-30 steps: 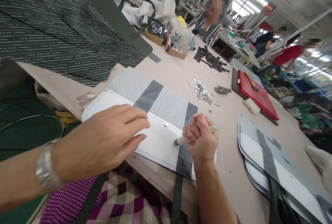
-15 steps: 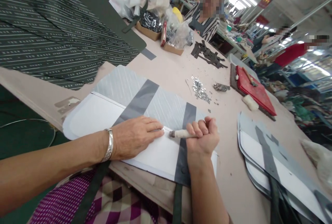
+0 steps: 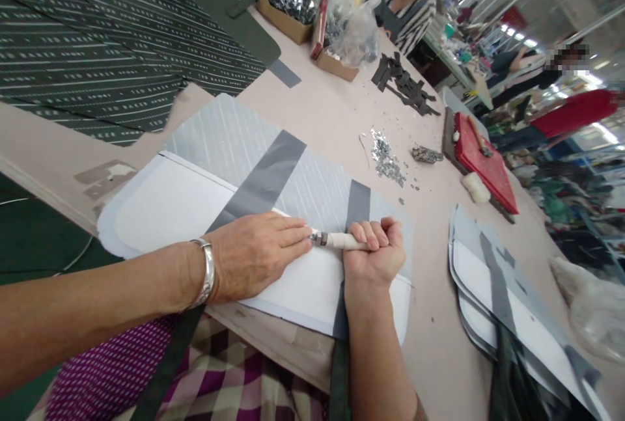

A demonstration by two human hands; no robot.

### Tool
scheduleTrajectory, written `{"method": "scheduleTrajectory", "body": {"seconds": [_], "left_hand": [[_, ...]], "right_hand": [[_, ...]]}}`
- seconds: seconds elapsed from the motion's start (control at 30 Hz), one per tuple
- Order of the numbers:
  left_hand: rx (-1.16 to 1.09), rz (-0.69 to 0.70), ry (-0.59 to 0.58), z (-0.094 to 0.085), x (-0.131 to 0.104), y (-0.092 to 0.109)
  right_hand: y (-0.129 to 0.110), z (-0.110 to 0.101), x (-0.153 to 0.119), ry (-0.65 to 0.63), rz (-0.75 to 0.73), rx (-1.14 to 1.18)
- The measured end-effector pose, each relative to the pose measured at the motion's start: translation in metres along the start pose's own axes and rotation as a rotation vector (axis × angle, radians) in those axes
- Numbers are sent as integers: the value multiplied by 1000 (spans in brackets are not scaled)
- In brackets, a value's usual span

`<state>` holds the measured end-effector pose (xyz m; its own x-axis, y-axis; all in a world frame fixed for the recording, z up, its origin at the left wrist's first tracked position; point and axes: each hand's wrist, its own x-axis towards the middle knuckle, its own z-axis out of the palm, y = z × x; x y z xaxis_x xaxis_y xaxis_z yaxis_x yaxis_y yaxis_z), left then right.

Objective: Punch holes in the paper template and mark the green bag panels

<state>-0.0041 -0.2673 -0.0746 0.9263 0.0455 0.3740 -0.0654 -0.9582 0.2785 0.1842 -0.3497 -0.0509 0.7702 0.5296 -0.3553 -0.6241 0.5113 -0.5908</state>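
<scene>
A bag panel [image 3: 183,194], pale grey above and white below, lies on the table edge before me, crossed by two dark grey strips [image 3: 261,175]. My left hand [image 3: 258,253] rests flat on it with the fingers stretched out, holding nothing I can see. My right hand [image 3: 375,255] is wrapped round a hand tool [image 3: 344,241] with a white-wrapped handle and a metal collar. The tool lies nearly level, its tip touching or almost touching my left fingertips. What lies under those fingertips is hidden. Dark straps [image 3: 340,369] hang from the panel towards my lap.
Small shiny metal pieces [image 3: 385,155] are scattered beyond the panel, near a pile of dark strips [image 3: 404,84]. A hammer [image 3: 481,138] lies on a red board [image 3: 483,164]. More panels [image 3: 493,284] are stacked at right. Striped dark fabric [image 3: 107,37] covers the far left. A person [image 3: 407,14] is across the table.
The tool in my right hand has moved left, its tip now at my left fingertips. My left hand stays flat on the panel. The camera view has shifted slightly.
</scene>
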Motion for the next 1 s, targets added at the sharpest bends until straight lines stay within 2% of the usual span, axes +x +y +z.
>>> {"method": "scheduleTrajectory", "body": {"seconds": [0.23, 0.33, 0.4, 0.5, 0.6, 0.8, 1.0], "left_hand": [[1, -8, 23, -1, -1, 1], [-6, -5, 25, 0, -1, 1], [-12, -6, 20, 0, -1, 1], [-21, 5, 36, 1, 0, 0], [-18, 30, 70, 0, 0, -1], [-21, 32, 63, -2, -2, 0], [-18, 11, 62, -1, -1, 0]], "right_hand": [[5, -2, 1, -8, -80, -70], [8, 3, -2, -53, -135, -121], [10, 9, -8, -139, -205, -189], [12, 19, -19, -332, -311, -317], [10, 23, -26, -446, -331, -371], [5, 17, -27, -459, -360, -349], [12, 22, -26, -520, -386, -438]]}}
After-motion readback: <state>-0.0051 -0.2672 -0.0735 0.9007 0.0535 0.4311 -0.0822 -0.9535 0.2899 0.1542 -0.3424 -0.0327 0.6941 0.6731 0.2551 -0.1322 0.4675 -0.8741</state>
